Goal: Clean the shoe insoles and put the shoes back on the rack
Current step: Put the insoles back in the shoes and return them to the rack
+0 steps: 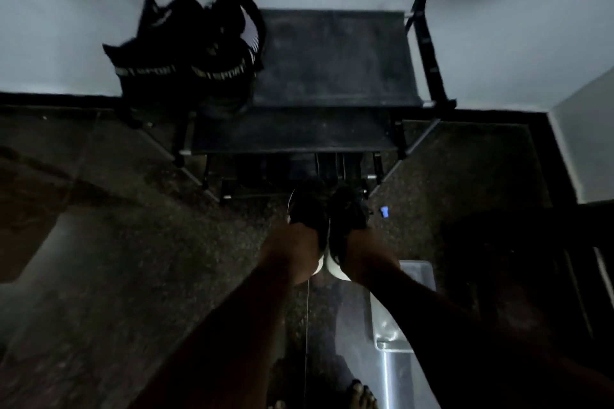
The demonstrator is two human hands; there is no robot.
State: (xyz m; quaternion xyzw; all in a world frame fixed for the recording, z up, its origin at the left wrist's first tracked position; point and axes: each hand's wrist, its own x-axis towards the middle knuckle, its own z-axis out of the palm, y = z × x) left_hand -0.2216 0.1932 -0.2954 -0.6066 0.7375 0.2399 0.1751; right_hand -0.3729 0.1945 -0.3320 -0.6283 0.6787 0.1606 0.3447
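Fingers of the left hand [292, 251] curled round the heel of a black fabric shoe with a white sole [307, 214]. Fingers of the right hand [367, 256] wrapped the same way round the twin black white-soled shoe [349, 219]. Fingertips lost against the dark uppers, so no telling how far inside the collars. Both shoes side by side, almost touching, toes forward, at lower centre of the frame, just in front of the bottom tiers of a black metal-framed shoe rack with dark fabric shelves [332, 56].

By the look of it, the final step: returning the pair. Next move: forward and down onto a free shelf, soles level, heels released together. Top shelf bare from centre to right; a pair of black high-top trainers with a lettered band [186, 70] on its left end, upper left of the frame.

Insoles out of sight, so cleanliness not judgeable. Everything dim and smeared. Small blue object [384, 211] on the dark speckled stone floor [133, 259] beside the right-hand shoe, not identifiable. Pale silvery container [395, 335] at lower right, partly behind the forearm. Bare toes [362, 395] cut by the bottom edge.
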